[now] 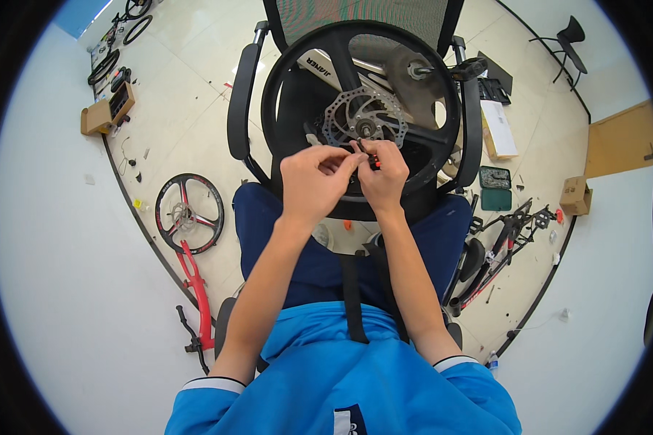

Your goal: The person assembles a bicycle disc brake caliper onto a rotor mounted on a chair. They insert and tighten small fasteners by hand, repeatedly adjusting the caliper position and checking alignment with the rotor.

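A black spoked bicycle wheel [270, 94] lies across an office chair in front of me, a silver disc brake rotor [331, 119] fixed at its hub. Over the wheel's near side, just below the rotor, both my hands meet. My right hand [386, 175] is closed round a small black-and-red tool [374, 161]; its exact kind is too small to tell. My left hand [313, 181] pinches close to the right fingertips, and whatever lies between its thumb and finger is hidden.
Behind the wheel, the office chair [244, 101] holds a white frame part [319, 67] and a crank with pedal [466, 69]. A red-and-black wheel [220, 217] and red fork [198, 290] lie left. On the right are a bike frame [497, 261], green case [495, 199] and cardboard box [575, 196].
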{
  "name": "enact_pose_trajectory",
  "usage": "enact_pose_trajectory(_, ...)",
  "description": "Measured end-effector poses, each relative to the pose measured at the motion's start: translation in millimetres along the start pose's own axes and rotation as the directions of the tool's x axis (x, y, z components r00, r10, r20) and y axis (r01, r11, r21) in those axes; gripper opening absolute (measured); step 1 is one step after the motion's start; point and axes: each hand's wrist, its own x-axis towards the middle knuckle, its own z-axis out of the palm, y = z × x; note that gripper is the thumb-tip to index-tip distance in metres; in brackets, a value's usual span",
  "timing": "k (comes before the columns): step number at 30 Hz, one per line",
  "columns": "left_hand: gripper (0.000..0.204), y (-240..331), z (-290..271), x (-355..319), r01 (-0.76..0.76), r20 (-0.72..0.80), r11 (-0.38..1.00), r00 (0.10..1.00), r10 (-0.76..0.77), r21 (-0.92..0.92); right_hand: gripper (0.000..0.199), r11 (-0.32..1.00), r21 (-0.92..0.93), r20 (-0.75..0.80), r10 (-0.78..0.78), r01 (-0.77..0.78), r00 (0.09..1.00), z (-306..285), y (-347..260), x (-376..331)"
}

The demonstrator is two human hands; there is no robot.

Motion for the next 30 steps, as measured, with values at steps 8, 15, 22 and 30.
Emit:
enact_pose_trajectory(8,0.020,-7.8,25.0,-2.3,-0.358,-0.052,0.926,0.929,0.366,0.116,0.020,1.000,-0.011,-0.036,0.020,-0.020,0.999,5.4,-3.1,4.3)
enact_pose_trajectory(15,0.026,-14.8,5.3,9.2,-0.366,0.076,0.921,0.930,0.359,0.132,0.033,0.997,0.078,0.116,0.011,-0.020,0.993,-10.6,-2.6,4.0)
enact_pose_trajectory(22,0.024,-1.0,11.6,-11.3,-0.185,-0.022,0.983,0.982,0.185,-0.014,0.023,0.997,0.078,0.043,-0.012,0.009,0.999,-6.0,-0.9,4.4)
enact_pose_trajectory(30,0.030,-13.1,-25.5,36.0,-0.761,0.469,0.633,0.616,0.633,0.144,0.024,1.000,0.026,0.094,-0.014,0.011,0.995,-11.9,-3.2,1.7)
